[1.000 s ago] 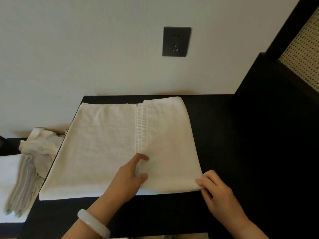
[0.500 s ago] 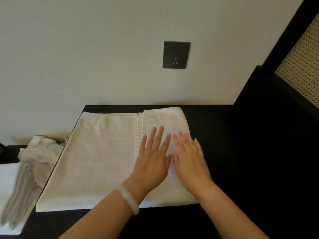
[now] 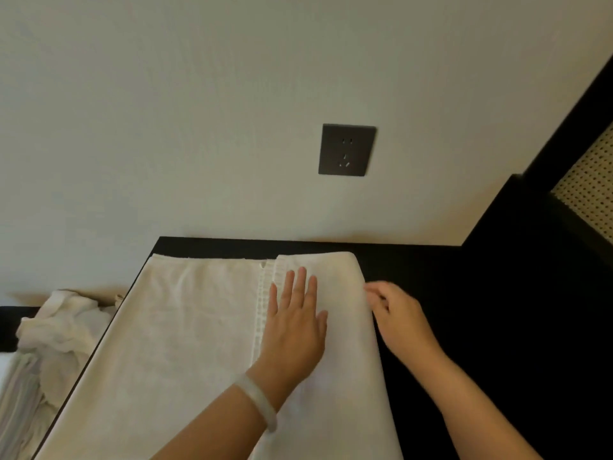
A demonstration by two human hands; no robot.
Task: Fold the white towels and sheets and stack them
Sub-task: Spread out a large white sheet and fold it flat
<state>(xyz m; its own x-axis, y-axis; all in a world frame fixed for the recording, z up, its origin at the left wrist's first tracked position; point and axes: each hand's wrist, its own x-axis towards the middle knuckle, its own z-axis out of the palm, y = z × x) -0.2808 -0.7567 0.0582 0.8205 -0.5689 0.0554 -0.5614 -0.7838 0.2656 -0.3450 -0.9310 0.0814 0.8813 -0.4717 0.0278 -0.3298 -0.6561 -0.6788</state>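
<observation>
On the black table (image 3: 428,277), against the wall, a white towel (image 3: 182,343) lies partly folded, its hemmed flap over the right half. Left hand (image 3: 295,323) presses flat on the flap, fingers straight. Right hand (image 3: 403,318), fingers curled, meets the towel's right edge; grip cannot be confirmed. Crumpled linen (image 3: 63,327) lies off the table's left side.

Towel (image 3: 185,360) near edge off-frame
</observation>
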